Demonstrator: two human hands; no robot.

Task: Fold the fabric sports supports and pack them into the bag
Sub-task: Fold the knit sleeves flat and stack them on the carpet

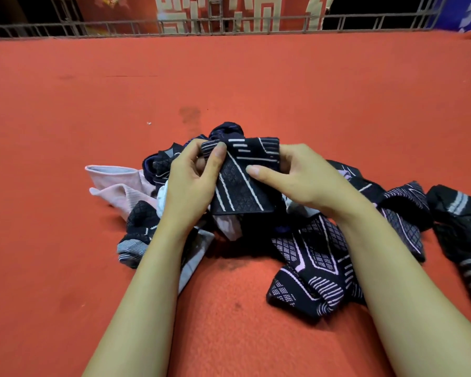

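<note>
I cannot find a bag anywhere in my view, and the striped supports (pixel 465 240) far to the right of my fingers run off the frame edge. My forearms cover part of the heap, so what lies under them is hidden. Beyond the railing (pixel 229 24) everything is dark apart from a blurred red banner (pixel 191 12).

My left hand (pixel 193 183) and right hand (pixel 297 175) both grip the dark support (pixel 239 183): the left fingers (pixel 218 153) pinch its upper left corner, the right thumb presses flat on its front while the other right fingers curl behind its right edge. It is navy-black knit with pale stripes and a diamond mesh panel, held raised just above the heap.

Under and around my fingers lies the pile of supports (pixel 307 254), dark with lilac patterns, with a pink support (pixel 120 183) left of the left fingers. All rest on the red felt desk (pixel 229 77), which shows dark stains.
</note>
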